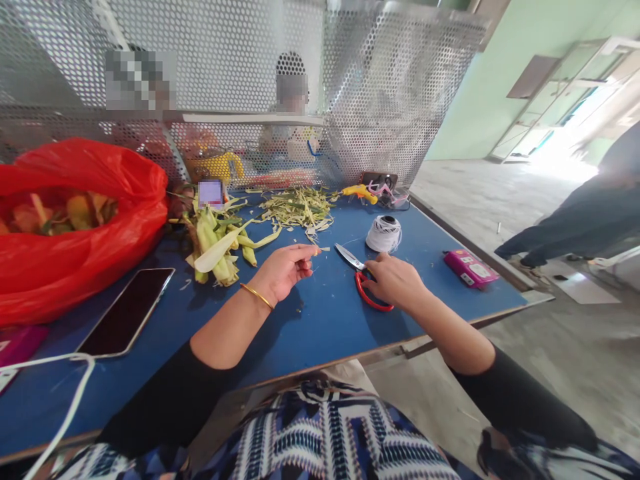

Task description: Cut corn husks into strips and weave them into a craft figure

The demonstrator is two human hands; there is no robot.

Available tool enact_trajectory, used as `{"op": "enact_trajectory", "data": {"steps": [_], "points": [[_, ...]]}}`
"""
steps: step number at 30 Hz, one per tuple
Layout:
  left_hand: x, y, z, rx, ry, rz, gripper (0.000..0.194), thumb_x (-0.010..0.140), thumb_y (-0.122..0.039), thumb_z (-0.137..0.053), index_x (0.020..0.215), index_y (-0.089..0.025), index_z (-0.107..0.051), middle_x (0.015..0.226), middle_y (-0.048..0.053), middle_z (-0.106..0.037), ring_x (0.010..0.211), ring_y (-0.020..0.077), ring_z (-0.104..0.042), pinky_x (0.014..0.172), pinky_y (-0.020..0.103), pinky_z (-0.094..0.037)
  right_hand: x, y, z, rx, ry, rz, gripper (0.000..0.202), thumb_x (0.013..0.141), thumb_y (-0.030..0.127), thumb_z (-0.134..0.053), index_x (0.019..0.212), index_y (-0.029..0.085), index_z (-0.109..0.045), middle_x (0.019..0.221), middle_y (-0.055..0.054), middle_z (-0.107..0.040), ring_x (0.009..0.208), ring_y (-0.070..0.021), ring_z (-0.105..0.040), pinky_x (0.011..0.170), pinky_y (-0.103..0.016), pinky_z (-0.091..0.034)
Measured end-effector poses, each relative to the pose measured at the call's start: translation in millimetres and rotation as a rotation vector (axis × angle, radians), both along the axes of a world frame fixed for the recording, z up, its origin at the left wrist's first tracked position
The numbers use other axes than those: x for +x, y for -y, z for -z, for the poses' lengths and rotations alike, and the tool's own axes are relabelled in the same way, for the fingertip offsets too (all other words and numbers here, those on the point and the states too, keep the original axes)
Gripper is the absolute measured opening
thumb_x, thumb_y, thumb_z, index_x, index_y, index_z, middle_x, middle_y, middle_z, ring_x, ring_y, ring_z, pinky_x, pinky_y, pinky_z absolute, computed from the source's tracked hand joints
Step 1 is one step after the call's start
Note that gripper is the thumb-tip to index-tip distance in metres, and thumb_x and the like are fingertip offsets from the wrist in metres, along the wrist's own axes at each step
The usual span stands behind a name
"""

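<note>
My left hand, with a gold bangle at the wrist, is closed in a pinch above the blue table. A thin pale strip shows at its fingertips, mostly hidden by them. My right hand grips the red-handled scissors, whose blades point up and left toward the left fingertips. Just behind the right hand stands a spool of white thread. To the left of my left hand lies a bunch of pale green corn husks. Behind is a pile of shredded husk strips.
A red plastic bag and a phone occupy the left of the blue table. A purple packet lies at right. Near the perforated metal screen are a yellow glue gun and pink-framed glasses. People sit beyond the screen.
</note>
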State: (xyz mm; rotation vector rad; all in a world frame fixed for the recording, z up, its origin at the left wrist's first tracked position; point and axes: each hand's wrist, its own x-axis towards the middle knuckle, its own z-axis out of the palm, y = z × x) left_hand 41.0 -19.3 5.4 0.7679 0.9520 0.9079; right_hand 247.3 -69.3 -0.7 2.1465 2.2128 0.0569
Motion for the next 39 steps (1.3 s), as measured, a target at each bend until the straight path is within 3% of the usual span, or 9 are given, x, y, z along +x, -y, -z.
{"op": "enact_trajectory", "data": {"steps": [5, 8, 13, 21, 28, 32, 35, 36, 39], "points": [[7, 4, 4.4, 0.014, 0.032, -0.05, 0.004, 0.065, -0.008, -0.072, 0.063, -0.01, -0.069, 0.055, -0.002, -0.055, 0.047, 0.005, -0.045, 0.047, 0.018, -0.039, -27, -8, 0.5, 0.353, -0.726, -0.16, 0.025, 0.083, 0.035, -0.065, 0.102, 0.02, -0.07, 0.094, -0.005, -0.071, 0.084, -0.0181, -0.066, 0.076, -0.029, -0.049], [10, 5, 7.7, 0.001, 0.052, -0.062, 0.004, 0.063, -0.009, -0.073, 0.062, -0.01, -0.069, 0.054, -0.002, -0.055, 0.047, 0.0049, -0.045, 0.046, 0.018, -0.038, -50, -14, 7.4, 0.467, -0.899, -0.168, 0.022, 0.08, 0.034, -0.068, 0.096, 0.019, -0.072, 0.089, -0.004, -0.068, 0.075, -0.0154, -0.062, 0.067, -0.027, -0.048], [11, 3, 11.2, -0.018, 0.067, -0.085, 0.009, 0.063, -0.01, -0.074, 0.058, -0.011, -0.066, 0.048, -0.004, -0.05, 0.045, 0.0058, -0.045, 0.047, 0.019, -0.039, -64, -22, 15.4, 0.533, -0.98, -0.167, 0.009, 0.079, 0.026, -0.069, 0.082, 0.02, -0.074, 0.079, -0.002, -0.064, 0.069, -0.0139, -0.057, 0.067, -0.026, -0.048], [14, 4, 15.8, -0.041, 0.066, -0.153, 0.016, 0.063, -0.011, -0.075, 0.055, -0.012, -0.061, 0.047, -0.004, -0.049, 0.044, 0.0063, -0.044, 0.047, 0.021, -0.041, -62, -24, 27.4, 0.593, -0.858, -0.193, 0.013, 0.085, 0.023, -0.061, 0.086, 0.022, -0.074, 0.087, -0.005, -0.065, 0.077, -0.0164, -0.061, 0.071, -0.027, -0.048], [13, 5, 16.6, 0.01, 0.045, -0.068, 0.016, 0.067, -0.025, -0.076, 0.065, -0.01, -0.069, 0.051, -0.005, -0.047, 0.046, 0.0055, -0.045, 0.048, 0.019, -0.043, -57, -28, 31.1, 0.729, -0.928, -0.175, 0.01, 0.082, 0.02, -0.061, 0.074, 0.021, -0.067, 0.082, -0.004, -0.066, 0.079, -0.0175, -0.062, 0.076, -0.03, -0.047], [13, 5, 20.5, 0.154, -0.262, 0.16, 0.015, 0.077, -0.018, -0.063, 0.086, -0.011, -0.073, 0.064, 0.001, -0.061, 0.048, 0.007, -0.053, 0.047, 0.019, -0.043, -45, -37, 31.4, 0.725, -1.161, -0.025, 0.005, 0.077, 0.022, -0.062, 0.073, 0.02, -0.063, 0.076, -0.001, -0.067, 0.074, -0.0162, -0.06, 0.073, -0.029, -0.047], [10, 5, 18.8, 0.362, -0.599, 0.39, 0.036, 0.084, -0.016, -0.052, 0.116, -0.018, -0.067, 0.088, 0.006, -0.073, 0.049, 0.0118, -0.061, 0.046, 0.023, -0.043, -39, -43, 34.7, 0.641, -1.331, 0.065, 0.007, 0.073, 0.026, -0.064, 0.072, 0.019, -0.062, 0.07, 0.001, -0.065, 0.066, -0.0145, -0.057, 0.067, -0.028, -0.046], [8, 5, 16.2, 0.485, -0.718, 0.41, 0.039, 0.086, -0.016, -0.049, 0.121, -0.021, -0.065, 0.089, 0.005, -0.074, 0.052, 0.0133, -0.063, 0.049, 0.024, -0.045, -38, -44, 35.8, 0.606, -1.376, 0.074, 0.008, 0.071, 0.027, -0.065, 0.072, 0.019, -0.062, 0.068, 0.001, -0.065, 0.064, -0.0141, -0.056, 0.065, -0.027, -0.045], [-5, 6, 3.1, 0.857, -1.071, 0.267, 0.037, 0.086, -0.022, -0.053, 0.12, -0.025, -0.067, 0.069, 0.001, -0.073, 0.071, 0.019, -0.069, 0.071, 0.028, -0.048, -39, -45, 37.9, 0.524, -1.441, 0.078, 0.012, 0.068, 0.029, -0.067, 0.07, 0.019, -0.062, 0.064, 0.002, -0.062, 0.06, -0.013, -0.053, 0.06, -0.026, -0.042]]}}
